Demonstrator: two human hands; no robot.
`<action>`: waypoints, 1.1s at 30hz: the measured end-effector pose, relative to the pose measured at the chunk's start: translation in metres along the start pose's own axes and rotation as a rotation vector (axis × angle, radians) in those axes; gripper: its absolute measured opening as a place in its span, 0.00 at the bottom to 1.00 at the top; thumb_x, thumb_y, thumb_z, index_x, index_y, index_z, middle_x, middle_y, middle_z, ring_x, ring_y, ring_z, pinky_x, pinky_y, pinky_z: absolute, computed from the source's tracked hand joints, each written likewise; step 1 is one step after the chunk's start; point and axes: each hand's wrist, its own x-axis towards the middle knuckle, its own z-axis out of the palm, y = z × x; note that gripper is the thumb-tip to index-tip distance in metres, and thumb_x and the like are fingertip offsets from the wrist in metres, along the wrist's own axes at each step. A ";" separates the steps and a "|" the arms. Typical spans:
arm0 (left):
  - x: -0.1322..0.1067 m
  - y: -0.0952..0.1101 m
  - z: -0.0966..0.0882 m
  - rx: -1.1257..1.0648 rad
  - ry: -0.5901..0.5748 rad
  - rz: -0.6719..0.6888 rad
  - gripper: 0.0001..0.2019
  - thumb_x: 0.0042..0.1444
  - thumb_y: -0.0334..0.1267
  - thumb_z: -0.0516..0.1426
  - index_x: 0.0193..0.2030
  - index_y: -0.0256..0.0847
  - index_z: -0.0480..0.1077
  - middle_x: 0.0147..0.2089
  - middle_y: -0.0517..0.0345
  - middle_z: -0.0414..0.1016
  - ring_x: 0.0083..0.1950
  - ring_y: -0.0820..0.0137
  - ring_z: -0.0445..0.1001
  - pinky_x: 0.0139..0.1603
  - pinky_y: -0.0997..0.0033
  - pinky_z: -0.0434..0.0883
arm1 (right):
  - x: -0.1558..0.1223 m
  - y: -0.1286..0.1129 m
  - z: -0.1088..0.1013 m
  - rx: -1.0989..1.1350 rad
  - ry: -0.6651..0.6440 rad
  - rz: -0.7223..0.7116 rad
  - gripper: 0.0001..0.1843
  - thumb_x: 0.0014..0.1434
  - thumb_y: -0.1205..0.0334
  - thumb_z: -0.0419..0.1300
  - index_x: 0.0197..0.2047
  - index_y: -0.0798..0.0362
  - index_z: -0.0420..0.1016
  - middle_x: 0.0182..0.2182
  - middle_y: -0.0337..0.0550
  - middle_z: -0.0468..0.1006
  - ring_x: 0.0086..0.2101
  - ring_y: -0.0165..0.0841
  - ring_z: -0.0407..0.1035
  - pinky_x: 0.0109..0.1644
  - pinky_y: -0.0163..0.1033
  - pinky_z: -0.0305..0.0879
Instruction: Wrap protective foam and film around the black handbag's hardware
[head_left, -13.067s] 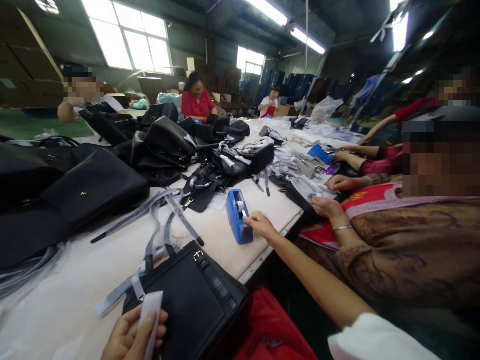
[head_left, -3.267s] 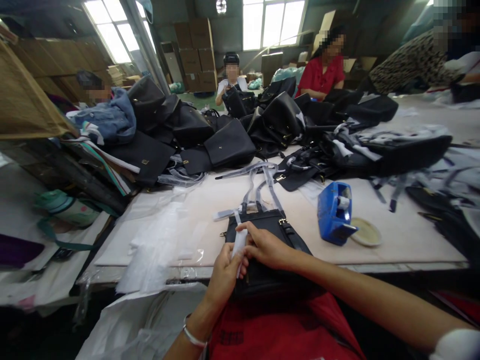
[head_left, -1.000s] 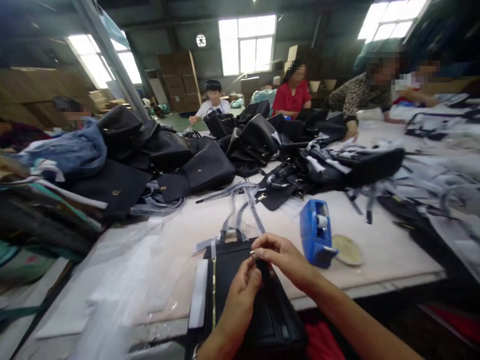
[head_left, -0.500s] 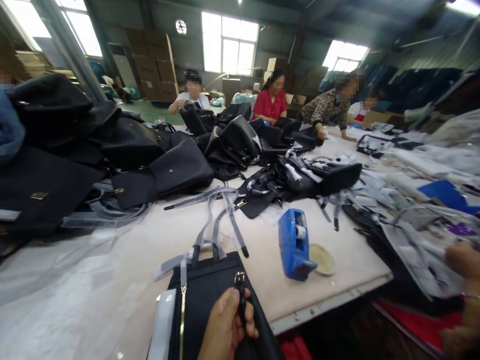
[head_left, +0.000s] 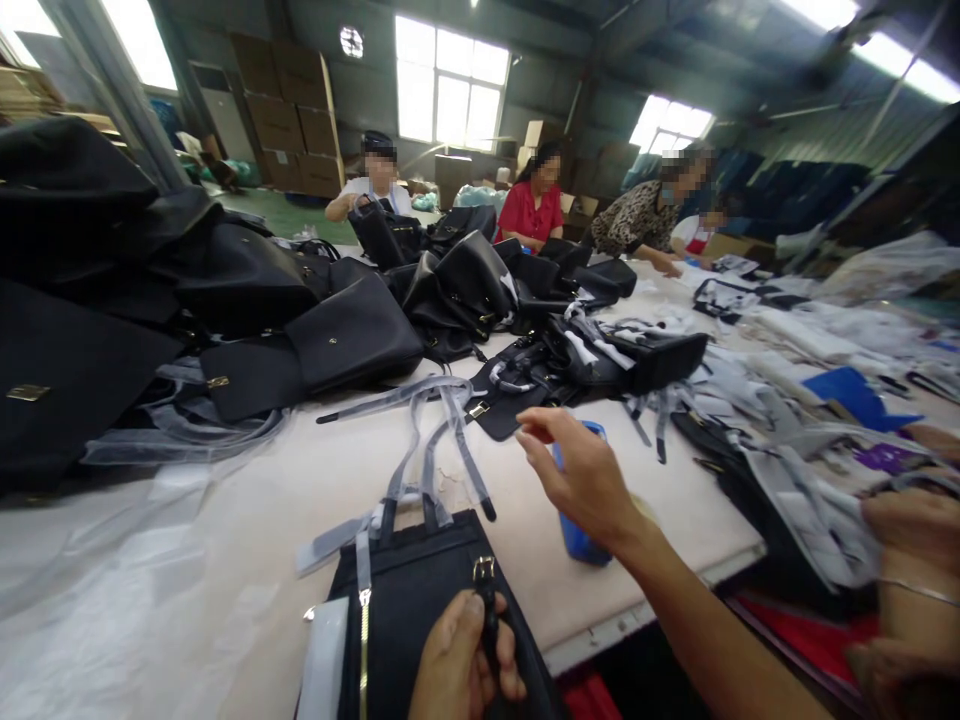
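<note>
A black handbag [head_left: 409,610] lies at the table's near edge, its grey wrapped handles [head_left: 439,440] trailing away from me. My left hand [head_left: 457,665] is closed on the bag's black strap just below a gold buckle [head_left: 484,572]. My right hand [head_left: 581,470] hovers with fingers apart over the blue tape dispenser [head_left: 574,535], covering most of it and holding nothing. A white paper strip [head_left: 324,660] lies along the bag's left side next to its gold zip.
Heaps of black handbags [head_left: 352,335] fill the table's left and middle. Strap-wrapped bags [head_left: 637,360] and blue sheets [head_left: 855,395] lie to the right. Another person's hands [head_left: 911,520] work at the right edge. Several people sit at the far end.
My right hand has come back into view and reached over the blue tape dispenser. The left hand keeps its hold on the bag strap. The view has shifted slightly right.
</note>
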 end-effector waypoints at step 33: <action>-0.022 0.012 0.023 0.164 0.059 0.088 0.17 0.61 0.50 0.53 0.43 0.36 0.64 0.29 0.59 0.68 0.27 0.72 0.68 0.34 0.68 0.69 | -0.045 0.035 0.044 -0.297 -0.705 0.095 0.13 0.65 0.61 0.51 0.50 0.55 0.69 0.45 0.53 0.72 0.46 0.40 0.67 0.46 0.38 0.60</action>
